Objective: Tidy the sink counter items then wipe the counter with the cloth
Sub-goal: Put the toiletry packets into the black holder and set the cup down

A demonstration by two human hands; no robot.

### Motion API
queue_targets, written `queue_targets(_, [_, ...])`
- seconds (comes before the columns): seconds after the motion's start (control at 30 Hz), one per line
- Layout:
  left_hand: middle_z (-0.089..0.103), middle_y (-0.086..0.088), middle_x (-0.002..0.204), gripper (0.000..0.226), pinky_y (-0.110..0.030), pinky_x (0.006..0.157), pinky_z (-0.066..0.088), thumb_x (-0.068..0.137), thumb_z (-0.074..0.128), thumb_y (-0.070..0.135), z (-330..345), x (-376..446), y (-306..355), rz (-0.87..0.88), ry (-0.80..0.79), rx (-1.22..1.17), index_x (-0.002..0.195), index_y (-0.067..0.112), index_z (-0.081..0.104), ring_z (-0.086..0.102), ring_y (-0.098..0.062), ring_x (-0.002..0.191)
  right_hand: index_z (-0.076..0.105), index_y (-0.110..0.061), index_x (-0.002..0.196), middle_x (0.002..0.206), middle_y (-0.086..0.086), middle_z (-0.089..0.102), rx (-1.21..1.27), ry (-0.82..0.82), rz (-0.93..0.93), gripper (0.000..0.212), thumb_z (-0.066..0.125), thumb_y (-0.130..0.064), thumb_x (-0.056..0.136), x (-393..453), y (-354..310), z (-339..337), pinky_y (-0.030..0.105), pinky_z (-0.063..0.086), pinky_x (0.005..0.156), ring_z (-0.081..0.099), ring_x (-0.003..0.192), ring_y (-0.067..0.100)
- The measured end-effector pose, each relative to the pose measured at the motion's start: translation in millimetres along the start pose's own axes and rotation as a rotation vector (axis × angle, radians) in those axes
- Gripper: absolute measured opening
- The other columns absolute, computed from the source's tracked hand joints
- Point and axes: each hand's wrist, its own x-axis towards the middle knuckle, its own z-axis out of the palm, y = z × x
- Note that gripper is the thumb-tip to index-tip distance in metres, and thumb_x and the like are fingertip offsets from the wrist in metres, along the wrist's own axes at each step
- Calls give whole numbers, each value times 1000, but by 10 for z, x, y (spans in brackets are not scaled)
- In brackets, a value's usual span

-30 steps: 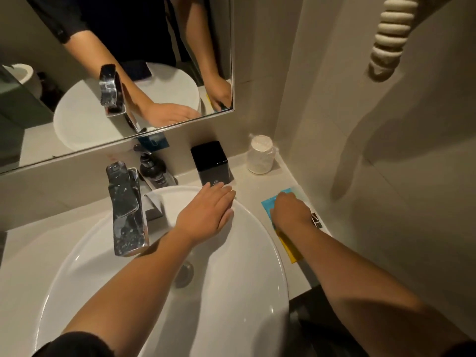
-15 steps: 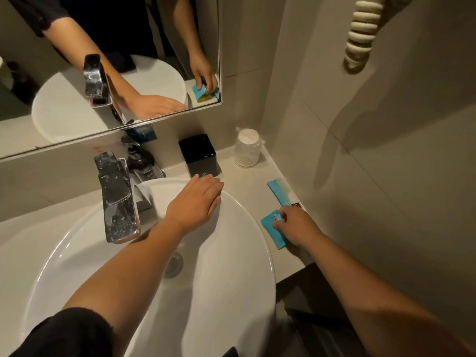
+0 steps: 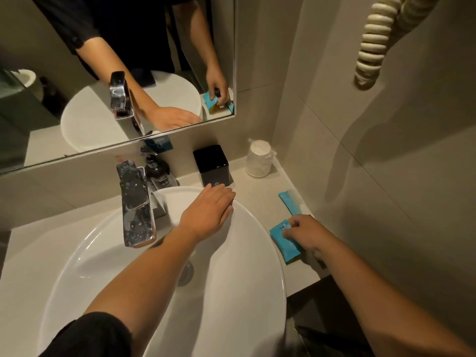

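My left hand lies flat, fingers together, on the far rim of the white basin, holding nothing. On the counter to the right of the basin, my right hand pinches the top of a blue packet. A second blue packet lies farther back by the wall, apart from the hand. At the counter's back stand a black cube box and a plastic-wrapped white cup. No cloth is in sight.
The chrome faucet rises at the basin's back left, with a dark soap pump bottle behind it. A mirror fills the wall above. A coiled cream cord hangs at the upper right. The counter ends just right of my right wrist.
My right hand has drawn one blue packet toward me, away from the other, which stays by the wall. The left hand has kept its place on the basin rim.
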Motion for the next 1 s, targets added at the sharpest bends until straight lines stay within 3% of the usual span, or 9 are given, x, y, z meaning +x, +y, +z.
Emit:
queue_targets(0.07, [54, -7, 135, 43, -42, 114, 18, 99, 31, 36, -12, -4, 7, 5, 9, 3, 131, 14, 49, 41, -28, 132, 60, -4, 91, 95, 13, 65, 138, 9, -58, 7, 63, -8, 88, -2, -184, -81, 26, 55, 57, 66, 77, 19])
queue_targets(0.17, [54, -6, 133, 39, -41, 114, 18, 99, 33, 34, -12, -5, 4, 15, 19, 5, 129, 15, 50, 42, -27, 129, 63, -11, 83, 84, 14, 66, 397, 11, -233, 10, 62, -2, 86, 28, -699, -173, 28, 53, 59, 64, 63, 16])
queue_targets(0.3, [56, -6, 130, 35, -34, 113, 14, 99, 39, 30, -8, 7, -14, 36, 55, 6, 126, 14, 53, 43, -28, 127, 63, -17, 87, 79, 1, 69, 499, 11, -456, 13, 61, -4, 87, 225, -1552, -92, 25, 54, 59, 66, 66, 11])
queue_targets(0.4, [56, -6, 130, 36, -36, 113, 16, 98, 39, 29, 5, 9, -18, 46, 64, -3, 127, 13, 52, 42, -27, 127, 62, -18, 96, 91, 2, 68, 450, -7, -526, 13, 62, -9, 87, 489, -1962, 125, 29, 54, 65, 67, 78, 15])
queue_targets(0.6, [59, -7, 124, 32, -34, 110, 15, 97, 40, 27, -34, 18, -18, 91, 92, 25, 121, 11, 54, 45, -26, 121, 65, -14, 104, 94, 3, 65, 255, 31, -543, 19, 62, -11, 86, 965, -2095, 527, 23, 48, 61, 61, 77, 13])
queue_targets(0.7, [59, -6, 125, 31, -34, 109, 16, 98, 39, 27, -30, 26, -22, 88, 95, 34, 121, 13, 55, 46, -27, 122, 68, -20, 92, 105, 3, 61, 137, 93, -521, 8, 66, -19, 85, 1179, -1984, 632, 33, 55, 78, 61, 93, 21])
queue_targets(0.77, [58, -6, 127, 31, -34, 110, 15, 99, 40, 26, -10, 30, -45, 88, 96, 36, 122, 13, 55, 45, -27, 124, 70, -21, 89, 111, 0, 49, 80, 157, -511, 6, 68, -23, 84, 1280, -1902, 665, 36, 50, 92, 56, 105, 24])
queue_targets(0.87, [55, -6, 132, 33, -36, 113, 14, 100, 39, 28, 17, 21, -52, 74, 82, 19, 126, 15, 52, 42, -26, 127, 68, -19, 91, 115, 1, 40, 78, 175, -468, 7, 69, -22, 84, 1351, -1812, 698, 29, 44, 93, 51, 111, 24])
queue_targets(1.0, [54, -5, 134, 34, -38, 114, 15, 100, 38, 29, 48, 12, -60, 66, 75, 16, 129, 15, 51, 40, -26, 129, 70, -23, 99, 119, 4, 44, 21, 184, -457, 17, 70, -26, 83, 1384, -1807, 760, 39, 46, 101, 51, 113, 24])
